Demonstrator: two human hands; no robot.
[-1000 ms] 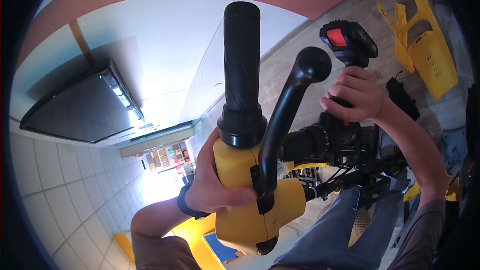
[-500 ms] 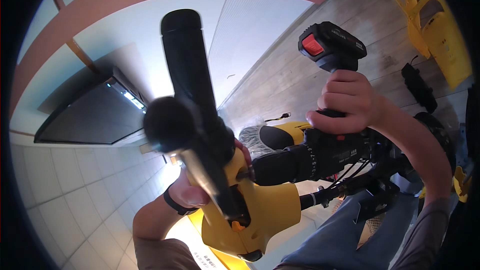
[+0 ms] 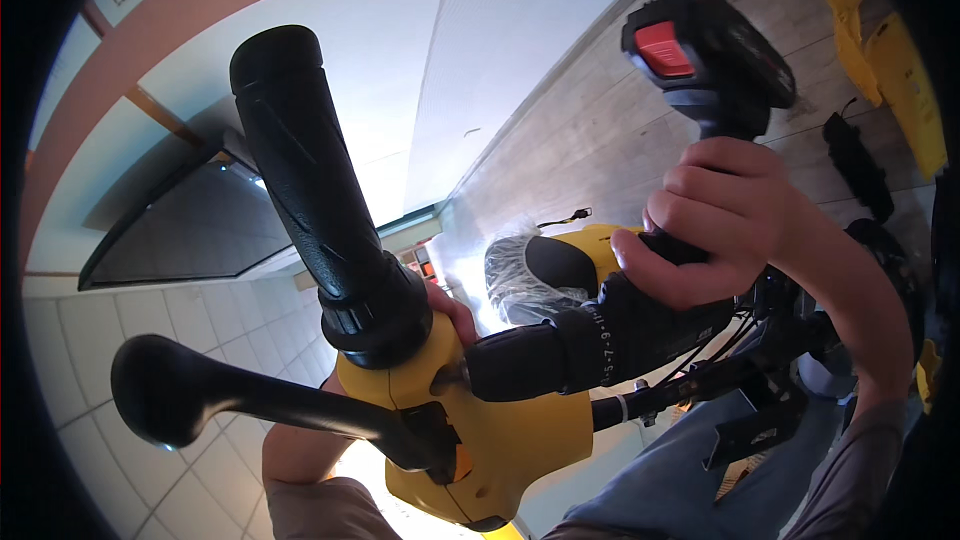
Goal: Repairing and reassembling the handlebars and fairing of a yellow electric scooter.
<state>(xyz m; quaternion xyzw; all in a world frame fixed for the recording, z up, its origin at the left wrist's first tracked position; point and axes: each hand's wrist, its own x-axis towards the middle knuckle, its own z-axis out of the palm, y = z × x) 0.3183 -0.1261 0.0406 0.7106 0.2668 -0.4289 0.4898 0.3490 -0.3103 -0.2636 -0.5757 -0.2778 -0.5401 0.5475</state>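
Black drill (image 3: 590, 335), one, nose at one yellow housing (image 3: 510, 430); right hand (image 3: 730, 220), fingers wrapped round drill. Left hand (image 3: 457, 318) partly hidden behind housing, can't tell finger spread. One grip (image 3: 300, 155), one lever (image 3: 300, 412).

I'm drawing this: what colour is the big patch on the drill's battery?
The patch is red, showing best in the head view.

Left hand (image 3: 455, 315): mostly hidden behind yellow housing (image 3: 530, 420)
Drill battery (image 3: 745, 45): motion-blurred
Yellow panel (image 3: 905, 75): cut off, upper right
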